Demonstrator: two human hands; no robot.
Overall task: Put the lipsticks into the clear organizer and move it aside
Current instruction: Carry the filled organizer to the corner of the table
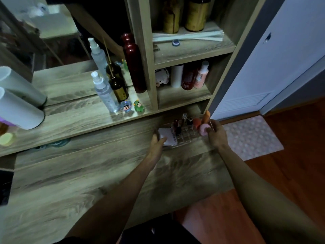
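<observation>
The clear organizer sits at the far right of the wooden desk, below the lowest shelf. Several lipsticks stand upright in its grid cells, with an orange and a pink sponge at its right end and a white compact at its left end. My left hand grips the organizer's left end, thumb over the compact. My right hand grips its right end beside the pink sponge. Whether the organizer rests on the desk or is lifted is unclear.
A spray bottle, a brown bottle, a dark red bottle and two small figurines stand on the ledge behind. A white cylinder lies at left. Shelves hold bottles. A pink mat lies on the floor at right.
</observation>
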